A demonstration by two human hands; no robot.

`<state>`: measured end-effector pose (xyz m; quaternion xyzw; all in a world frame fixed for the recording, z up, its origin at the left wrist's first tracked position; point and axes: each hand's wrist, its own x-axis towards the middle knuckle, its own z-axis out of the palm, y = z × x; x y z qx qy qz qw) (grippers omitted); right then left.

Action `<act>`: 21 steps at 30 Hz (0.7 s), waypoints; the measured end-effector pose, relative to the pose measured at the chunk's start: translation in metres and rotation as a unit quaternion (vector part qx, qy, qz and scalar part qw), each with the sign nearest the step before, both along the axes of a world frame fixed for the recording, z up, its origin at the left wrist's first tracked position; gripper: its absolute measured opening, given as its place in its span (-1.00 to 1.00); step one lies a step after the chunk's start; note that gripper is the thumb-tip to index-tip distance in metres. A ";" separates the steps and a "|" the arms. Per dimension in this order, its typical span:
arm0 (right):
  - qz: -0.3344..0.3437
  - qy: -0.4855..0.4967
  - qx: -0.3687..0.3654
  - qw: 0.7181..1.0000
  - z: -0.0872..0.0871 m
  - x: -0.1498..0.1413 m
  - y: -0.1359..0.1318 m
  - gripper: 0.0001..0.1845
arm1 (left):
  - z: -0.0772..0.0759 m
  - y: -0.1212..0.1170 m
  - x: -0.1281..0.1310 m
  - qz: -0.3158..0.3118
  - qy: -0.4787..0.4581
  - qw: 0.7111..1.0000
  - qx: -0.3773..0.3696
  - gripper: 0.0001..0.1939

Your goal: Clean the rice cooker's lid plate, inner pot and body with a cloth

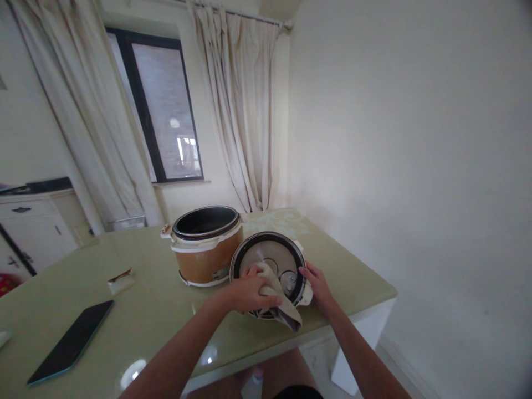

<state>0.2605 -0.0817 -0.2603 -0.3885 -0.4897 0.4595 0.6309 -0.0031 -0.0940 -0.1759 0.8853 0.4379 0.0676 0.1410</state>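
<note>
A round cooker lid [254, 252] is tilted up on the table, its metal inner side and dark sealing ring facing me. My left hand [251, 291] is closed on a beige cloth [282, 307] and presses it against the lower left of the lid's inner face. The cloth's loose end hangs over the lid's lower edge. My right hand [318, 282] grips the lid's right rim, beside a white handle tab. Just behind and left of the lid stands the lidless electric pressure cooker [203, 260], orange-brown with white trim and a dark inner pot.
The green glossy table [166, 327] has its right corner near a white wall. On the left lie a dark tablet-like slab [72, 341] and a small white packet [121, 281]. Behind are curtains [236, 111], a window and a white cabinet [37, 221]. A bottle [253, 383] shows below the table edge.
</note>
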 end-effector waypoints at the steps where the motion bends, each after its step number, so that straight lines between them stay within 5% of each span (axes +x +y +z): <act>1: 0.003 -0.001 0.006 1.000 0.001 0.000 0.000 -0.47 | -0.004 -0.003 0.007 0.012 0.006 1.000 0.013 -0.55; 5: 0.008 -0.007 0.020 1.000 0.000 0.000 0.000 -0.50 | -0.012 -0.004 0.033 0.028 0.070 0.993 0.093 -0.55; 8: -0.004 -0.016 0.024 1.000 -0.003 0.003 0.000 -0.48 | -0.001 0.017 0.034 0.013 0.109 0.986 0.129 -0.56; 14: -0.015 -0.009 0.026 0.999 -0.008 0.003 0.000 -0.42 | 0.018 0.054 0.039 0.146 0.024 0.971 0.187 -0.61; 21: -0.019 -0.001 0.019 1.000 -0.008 0.002 -0.001 -0.43 | -0.002 0.030 0.085 -0.007 -0.048 0.990 0.129 -0.57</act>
